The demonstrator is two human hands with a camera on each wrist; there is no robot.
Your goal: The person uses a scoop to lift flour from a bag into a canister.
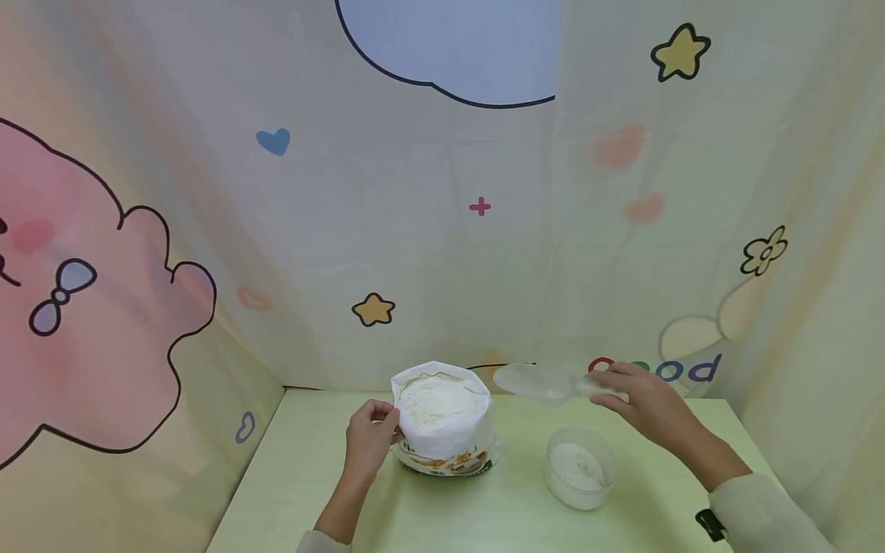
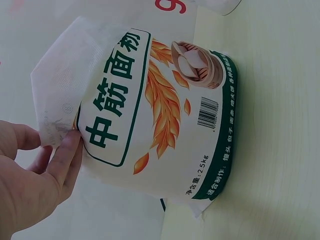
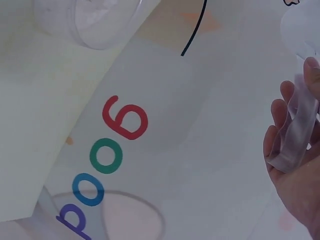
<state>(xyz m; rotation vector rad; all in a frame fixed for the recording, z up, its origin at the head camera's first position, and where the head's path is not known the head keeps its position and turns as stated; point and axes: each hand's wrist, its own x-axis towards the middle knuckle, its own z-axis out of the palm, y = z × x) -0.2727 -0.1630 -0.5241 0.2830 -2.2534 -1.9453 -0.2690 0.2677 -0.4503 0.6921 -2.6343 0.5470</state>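
A white plastic flour bag with green lettering and orange wheat prints is standing upright, its open mouth showing white flour. The left hand is pinching its rim at nine o'clock between thumb and fingers. At two o'clock from the bag, the right hand's translucent plastic scoop is hanging in the air, the right hand wrapping its fingers and thumb round the handle. A clear, round plastic tub is sitting between three and four o'clock from the bag, apart from it, and holding white powder; nothing is standing between the two.

Bag and tub are resting on a pale yellow-green tabletop. Behind, a pale printed curtain is hanging, showing a pink cartoon figure towards ten o'clock, a yellow star towards one, and coloured "good" lettering between two and three.
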